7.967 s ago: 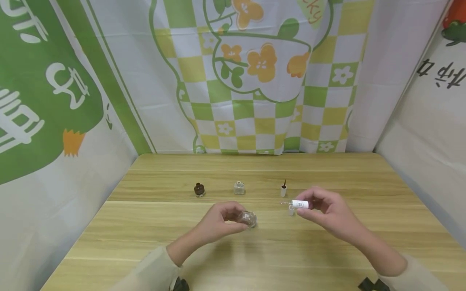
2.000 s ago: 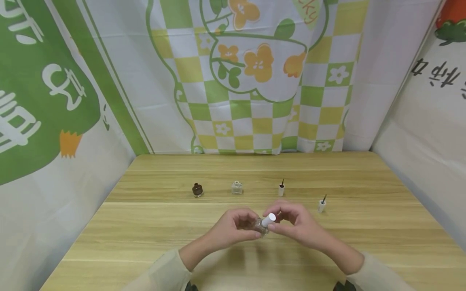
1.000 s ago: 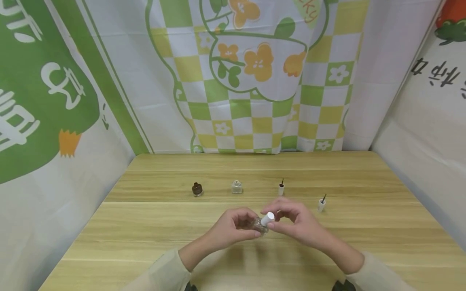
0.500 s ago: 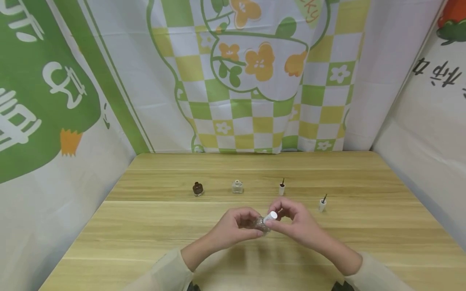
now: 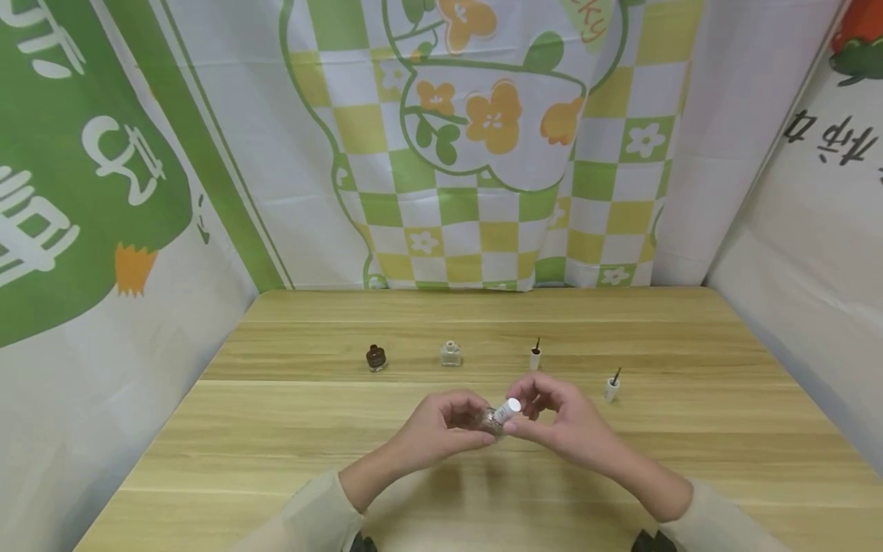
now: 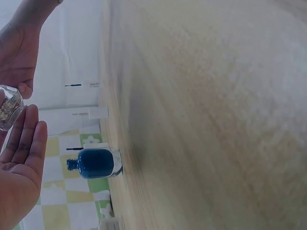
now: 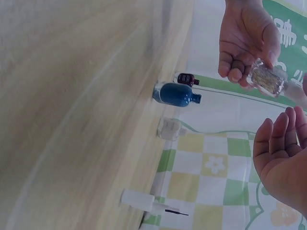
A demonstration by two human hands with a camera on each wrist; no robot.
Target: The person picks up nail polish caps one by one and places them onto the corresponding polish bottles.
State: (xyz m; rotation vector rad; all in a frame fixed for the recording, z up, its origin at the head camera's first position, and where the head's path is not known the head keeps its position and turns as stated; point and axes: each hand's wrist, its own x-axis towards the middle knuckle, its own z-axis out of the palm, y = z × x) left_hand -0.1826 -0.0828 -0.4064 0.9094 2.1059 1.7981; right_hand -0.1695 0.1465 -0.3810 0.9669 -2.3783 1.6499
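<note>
My left hand holds a small clear nail polish bottle with glittery contents, raised above the table. Fingers of my right hand pinch its white cap, which sits tilted at the bottle's neck. In the right wrist view the glitter nail polish shows between both hands. An uncapped blue nail polish bottle stands on the table, hidden behind my hands in the head view.
Toward the back stand an uncapped dark brown bottle and a clear bottle. White brush caps stand brush-up on the right, one farther back, one nearer; the left wrist view shows another cap.
Eight seconds ago my right hand held the white cap with its brush apart from the bottle; now the cap is at the neck. Lately my right fingers have shifted around the cap.
</note>
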